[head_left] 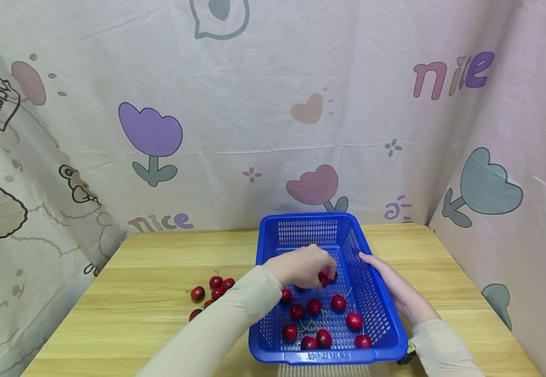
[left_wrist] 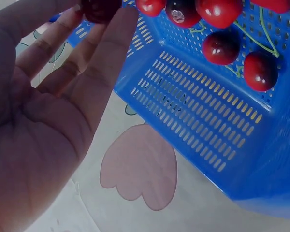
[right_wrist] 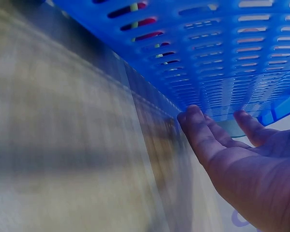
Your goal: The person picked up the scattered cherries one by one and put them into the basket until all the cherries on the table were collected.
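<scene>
A blue plastic basket with slotted walls stands on the table, holding several dark red cherries, some with green stems. My left hand reaches inside, over the middle of the basket. Its fingertips hold a dark cherry, seen at the top of the left wrist view. At the basket's right side, my right hand holds the rim, with one digit tip over the edge. Its other fingers lie against the outer slotted wall in the right wrist view.
More cherries lie loose on the wooden table left of the basket, partly hidden by my left sleeve. A printed curtain hangs behind the table and along both sides.
</scene>
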A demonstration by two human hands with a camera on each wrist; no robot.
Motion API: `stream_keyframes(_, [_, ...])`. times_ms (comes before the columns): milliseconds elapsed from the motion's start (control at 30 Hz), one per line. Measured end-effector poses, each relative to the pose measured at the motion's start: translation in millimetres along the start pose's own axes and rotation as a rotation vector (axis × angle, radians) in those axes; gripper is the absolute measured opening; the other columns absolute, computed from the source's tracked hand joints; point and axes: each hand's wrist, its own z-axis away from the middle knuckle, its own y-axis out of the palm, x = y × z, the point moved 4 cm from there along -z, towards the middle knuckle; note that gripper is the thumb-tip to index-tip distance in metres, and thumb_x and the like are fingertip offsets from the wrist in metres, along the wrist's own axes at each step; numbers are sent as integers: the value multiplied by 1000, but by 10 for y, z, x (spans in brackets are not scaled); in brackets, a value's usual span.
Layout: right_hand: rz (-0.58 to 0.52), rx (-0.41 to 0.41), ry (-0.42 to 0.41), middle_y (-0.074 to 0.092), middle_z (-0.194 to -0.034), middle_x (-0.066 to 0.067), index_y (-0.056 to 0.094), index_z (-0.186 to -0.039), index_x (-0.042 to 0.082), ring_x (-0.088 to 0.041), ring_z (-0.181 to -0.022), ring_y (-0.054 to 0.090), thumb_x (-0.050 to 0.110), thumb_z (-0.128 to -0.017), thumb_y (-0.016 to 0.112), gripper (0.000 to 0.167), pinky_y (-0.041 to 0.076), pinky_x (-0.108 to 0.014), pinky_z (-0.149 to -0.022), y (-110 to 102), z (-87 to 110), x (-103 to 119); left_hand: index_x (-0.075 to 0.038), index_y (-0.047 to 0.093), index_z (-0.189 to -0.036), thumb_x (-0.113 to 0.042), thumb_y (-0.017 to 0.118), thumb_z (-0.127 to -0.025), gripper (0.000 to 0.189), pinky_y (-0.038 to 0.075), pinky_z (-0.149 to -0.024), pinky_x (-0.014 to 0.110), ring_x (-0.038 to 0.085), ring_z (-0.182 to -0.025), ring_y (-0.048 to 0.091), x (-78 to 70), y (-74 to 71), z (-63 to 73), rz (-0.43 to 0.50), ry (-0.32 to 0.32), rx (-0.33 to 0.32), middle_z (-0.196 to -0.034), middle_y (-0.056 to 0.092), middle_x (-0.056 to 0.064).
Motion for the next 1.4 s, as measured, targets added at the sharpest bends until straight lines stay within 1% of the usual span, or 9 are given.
stream_keyframes(167, [4, -4, 0, 35, -166, -29, -6, -172, 26, -37, -127, 67, 65, -108, 40, 88, 59, -63, -102, 6, -3, 12, -21, 80, -122, -17, 87, -90, 33, 64, -97, 33, 10, -98, 69, 5, -5, 19, -1, 24, -2, -121, 78, -3])
stream_keyframes(367, [9, 1, -7, 35, -164, -31, -7, -173, 24, -35, -126, 66, 63, -110, 38, 87, 59, -63, -102, 4, -13, 31, -21, 80, -121, -19, 87, -91, 31, 65, -83, 23, 6, -87, 68, 69, -56, 71, 33, 43, -25, -108, 77, -4])
stream_keyframes(500, [6, 26, -11, 37, -162, -32, -8, -172, 23, -32, -122, 68, 63, -110, 36, 86, 60, -60, -102, 5, -17, 39, -23, 79, -119, -21, 86, -92, 27, 63, -79, 19, 4, -83, 67, 109, -112, 128, 62, 47, -44, -104, 76, -5])
stream_keyframes(600, [2, 43, -11, 38, -161, -32, -9, -172, 23, -32, -121, 68, 63, -110, 35, 86, 60, -59, -102, 9, -17, 37, -24, 79, -117, -20, 85, -93, 25, 63, -80, 19, 4, -86, 68, 131, -157, 174, 80, 47, -60, -105, 77, -6])
stream_keyframes(767, [2, 41, -10, 37, -162, -31, -9, -172, 22, -32, -121, 68, 63, -110, 36, 87, 60, -60, -102, 13, -12, 28, -22, 79, -116, -17, 84, -94, 23, 62, -85, 20, 8, -96, 69, 176, -237, 244, 89, 45, -88, -109, 76, -3])
stream_keyframes(900, [6, 33, -8, 36, -162, -32, -9, -172, 22, -32, -120, 68, 63, -110, 36, 87, 60, -60, -102, 14, -12, 29, -20, 79, -116, -16, 84, -95, 22, 60, -84, 20, 11, -97, 70, 236, -295, 297, 101, 60, -116, -109, 77, -3])
stream_keyframes(1133, [13, 21, 6, 36, -162, -32, -7, -173, 20, -32, -120, 68, 64, -110, 36, 88, 61, -59, -101, 17, -6, 19, -17, 79, -116, -15, 82, -96, 21, 60, -83, 19, 6, -93, 74, 354, -435, 469, 145, 101, -173, -114, 79, -1])
stream_keyframes(1233, [13, 32, 5, 37, -161, -32, -7, -172, 20, -31, -120, 68, 64, -110, 35, 87, 61, -58, -101, 15, -9, 13, -15, 78, -116, -13, 82, -95, 21, 62, -84, 23, 8, -93, 76, 431, -494, 562, 162, 108, -203, -117, 79, 1])
stream_keyframes(1400, [10, 37, 2, 38, -161, -32, -7, -172, 21, -31, -119, 69, 64, -110, 34, 86, 61, -57, -101, 13, -13, 13, -13, 78, -118, -13, 82, -95, 24, 65, -86, 29, 12, -94, 76, 604, -566, 737, 179, 70, -256, -119, 79, 3])
